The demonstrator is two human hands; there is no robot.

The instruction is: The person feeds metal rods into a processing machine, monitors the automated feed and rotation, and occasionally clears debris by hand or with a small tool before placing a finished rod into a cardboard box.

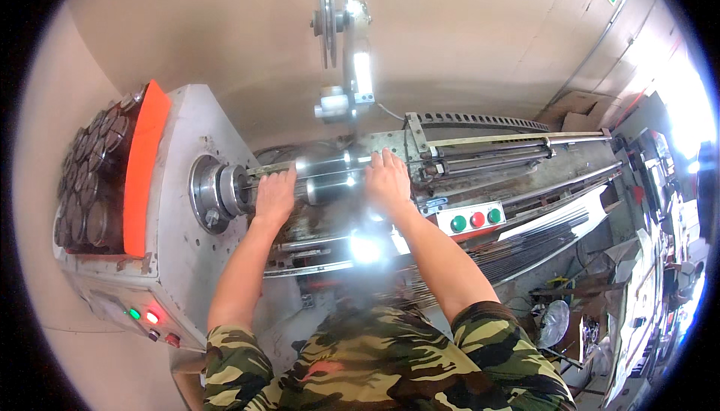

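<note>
Both bare hands reach over a lathe-like machine with a shiny metal cylinder [330, 188] lying crosswise between them. My left hand [275, 195] is closed near the cylinder's left end, beside the round metal chuck [231, 189], its fingers curled over the far side. At the cylinder's right end, my right hand [388, 182] is closed too, fingers together and bent over the top. A thin straight edge runs between the hands across the cylinder; whether it is a separate rod is unclear. What the fingers grip is hidden. Glare and haze blur the area just below.
A grey machine housing [187, 133] stands left, topped by an orange-edged tray [150, 171] of round metal pieces. A pulley arm [360, 58] rises behind. Right are guide rails [495, 152], a button box [472, 220] and a bundle of thin dark rods [517, 250].
</note>
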